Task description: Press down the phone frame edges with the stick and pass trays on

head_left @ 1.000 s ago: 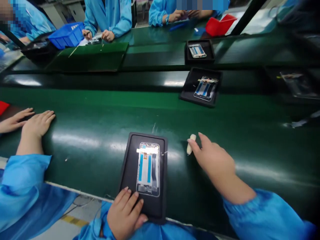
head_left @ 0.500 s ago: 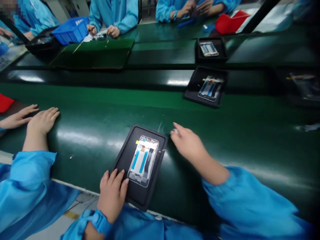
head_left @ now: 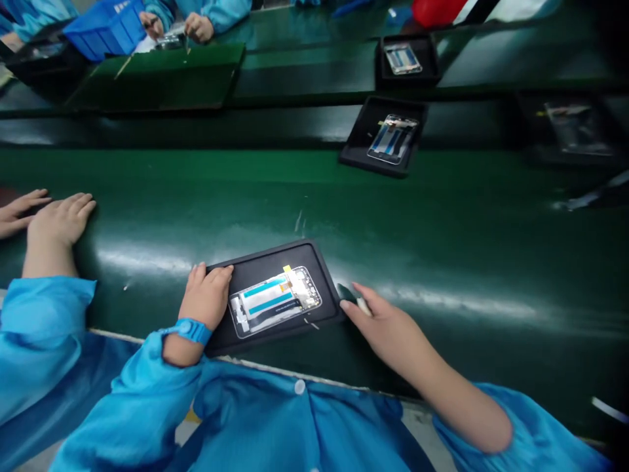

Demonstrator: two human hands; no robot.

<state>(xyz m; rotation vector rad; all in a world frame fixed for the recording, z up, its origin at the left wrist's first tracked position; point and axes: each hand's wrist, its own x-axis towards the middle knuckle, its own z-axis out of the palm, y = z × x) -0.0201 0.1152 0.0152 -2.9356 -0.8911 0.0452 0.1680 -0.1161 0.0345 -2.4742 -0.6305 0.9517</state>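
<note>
A shallow black tray (head_left: 275, 259) lies at a slant on the green bench before me. Inside it rests an opened phone screen assembly (head_left: 275, 300), with blue strips, a dark ribbon cable and a yellow tab at its upper end. My left hand (head_left: 206, 295) grips the tray's left end, fingers over the rim. Beside the right end, my right hand (head_left: 381, 321) has thumb and forefinger bent around a small whitish thing (head_left: 363, 306); its kind is not clear. The thumb tip is close to the tray's corner; whether they touch, I cannot tell.
Other black trays with phone parts stand further back: one tray (head_left: 351, 147), another behind it (head_left: 381, 75), and a blurred one (head_left: 531, 141) at right. A co-worker's hands (head_left: 59, 219) rest on the bench at left. Across stand a green board (head_left: 162, 82) and a blue bin (head_left: 105, 33).
The tray has turned clockwise, so the phone's top now points right. My left hand turned with it. My right hand has come down to the tray's right corner. The view has tilted down.
</note>
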